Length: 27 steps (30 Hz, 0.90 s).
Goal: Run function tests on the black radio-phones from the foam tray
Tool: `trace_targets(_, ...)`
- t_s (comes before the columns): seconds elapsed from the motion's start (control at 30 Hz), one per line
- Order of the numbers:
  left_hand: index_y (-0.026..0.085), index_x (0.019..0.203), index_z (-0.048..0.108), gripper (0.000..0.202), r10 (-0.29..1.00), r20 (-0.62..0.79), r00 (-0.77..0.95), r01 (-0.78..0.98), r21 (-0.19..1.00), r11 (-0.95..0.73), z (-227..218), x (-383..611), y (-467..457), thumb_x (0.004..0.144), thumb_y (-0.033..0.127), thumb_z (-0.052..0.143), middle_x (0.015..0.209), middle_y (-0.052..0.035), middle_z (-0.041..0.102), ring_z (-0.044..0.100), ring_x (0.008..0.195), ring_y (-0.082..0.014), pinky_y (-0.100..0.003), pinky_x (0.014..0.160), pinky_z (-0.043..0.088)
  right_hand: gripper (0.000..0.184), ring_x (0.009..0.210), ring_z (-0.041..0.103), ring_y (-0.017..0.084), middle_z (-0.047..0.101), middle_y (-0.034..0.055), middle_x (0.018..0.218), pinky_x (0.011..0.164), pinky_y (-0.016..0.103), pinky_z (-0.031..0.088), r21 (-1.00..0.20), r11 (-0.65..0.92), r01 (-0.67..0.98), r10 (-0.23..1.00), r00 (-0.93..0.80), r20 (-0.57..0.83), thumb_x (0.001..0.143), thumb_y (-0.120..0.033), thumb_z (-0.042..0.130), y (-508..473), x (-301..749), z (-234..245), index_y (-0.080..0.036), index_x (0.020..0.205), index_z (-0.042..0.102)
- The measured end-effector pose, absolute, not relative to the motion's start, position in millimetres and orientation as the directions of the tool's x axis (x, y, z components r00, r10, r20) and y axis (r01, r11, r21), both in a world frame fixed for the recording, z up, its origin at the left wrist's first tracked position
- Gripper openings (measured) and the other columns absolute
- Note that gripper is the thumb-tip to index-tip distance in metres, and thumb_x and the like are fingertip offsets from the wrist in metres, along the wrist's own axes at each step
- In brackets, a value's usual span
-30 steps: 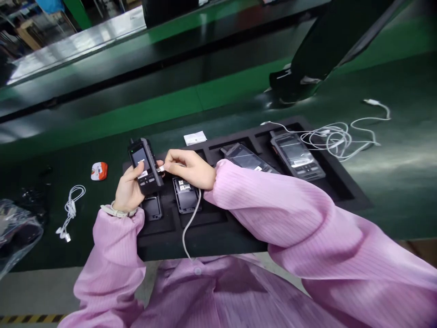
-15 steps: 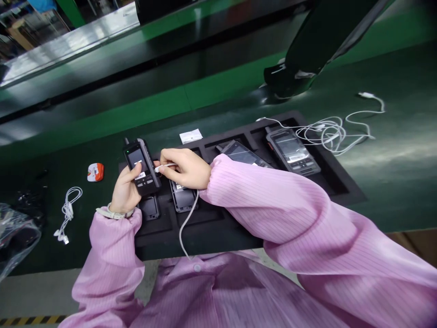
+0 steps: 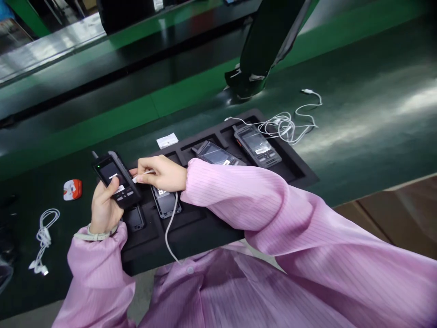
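My left hand (image 3: 104, 205) is closed round a black handheld radio (image 3: 119, 180) with a stubby antenna, a screen and a small green light. Its thumb lies across the screen's lower part. At the radio's right side, my right hand (image 3: 160, 173) pinches the plug end of a white cable (image 3: 171, 223), which hangs down towards my lap. Whether the plug sits in the radio's side or only close to it, I cannot tell. Below my right hand, a device with its back open (image 3: 167, 205) lies in a black foam tray (image 3: 201, 223), partly hidden by that hand.
Two more handheld radios, one tilted (image 3: 216, 153) and one at the right (image 3: 257, 145), lie in the tray. A tangled white cable (image 3: 287, 130) trails over its right end. Left are a bundled white cable (image 3: 44, 237) and an orange-white case (image 3: 72, 189). A dark post (image 3: 262, 45) stands behind.
The view has shifted, so the whole bench appears further left. Both hands keep their hold on the radio and the cable plug, with little change between them.
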<state>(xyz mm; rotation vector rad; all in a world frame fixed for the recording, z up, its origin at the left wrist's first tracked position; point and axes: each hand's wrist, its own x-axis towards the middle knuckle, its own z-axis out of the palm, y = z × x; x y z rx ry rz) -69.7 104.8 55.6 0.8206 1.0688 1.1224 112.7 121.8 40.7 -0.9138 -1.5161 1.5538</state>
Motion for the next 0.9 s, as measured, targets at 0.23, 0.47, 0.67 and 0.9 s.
trace_targets(0.23, 0.015, 0.096, 0.078, 0.015, 0.973, -0.196, 0.125, -0.303, 0.926, 0.226, 55, -70, 102, 0.086, 0.026, 0.078, 0.102, -0.0093, 0.082, 0.075, 0.110, -0.0318, -0.042, 0.093, 0.066, 0.030, 0.113, 0.070, 0.018, 0.071, 0.0031, 0.088, 0.092, 0.027, 0.052, -1.000, -0.031, 0.000, 0.904, -0.427, -0.028, 0.091, -0.006, 0.064, 121, 113, 52, -0.018, 0.068, 0.048)
trace_targets(0.47, 0.017, 0.089, 0.079, 0.019, 0.993, -0.093, 0.070, -0.345, 0.932, 0.112, 53, -75, 102, 0.083, 0.035, 0.082, 0.099, -0.0067, 0.083, 0.077, 0.108, -0.0299, -0.043, 0.098, 0.063, 0.028, 0.062, 0.043, 0.010, 0.045, -0.0068, 0.062, 0.062, 0.024, 0.033, -0.980, 0.196, -0.029, 0.929, -0.313, 0.195, 0.094, -0.020, 0.064, 116, 124, 57, -0.019, 0.071, 0.046)
trace_targets(0.67, 0.017, 0.089, 0.080, 0.032, 1.000, -0.019, 0.016, -0.283, 0.959, 0.023, 48, -75, 102, 0.079, 0.047, 0.084, 0.095, -0.0075, 0.082, 0.078, 0.103, -0.0269, -0.040, 0.100, 0.062, 0.021, 0.082, 0.060, 0.014, 0.063, 0.0021, 0.088, 0.079, 0.028, 0.046, -0.922, 0.368, -0.118, 0.889, -0.247, 0.386, 0.104, -0.036, 0.046, 102, 120, 47, -0.020, 0.089, 0.047)
trace_targets(0.9, 0.020, 0.090, 0.078, 0.035, 0.999, -0.006, -0.033, -0.311, 0.950, -0.005, 50, -72, 98, 0.074, 0.050, 0.087, 0.090, -0.0030, 0.081, 0.079, 0.095, -0.0249, -0.041, 0.101, 0.061, 0.017, 0.100, 0.064, 0.019, 0.066, 0.0082, 0.101, 0.095, 0.034, 0.049, -0.868, 0.490, -0.081, 0.817, -0.304, 0.490, 0.106, -0.032, 0.044, 88, 114, 46, -0.020, 0.095, 0.050)
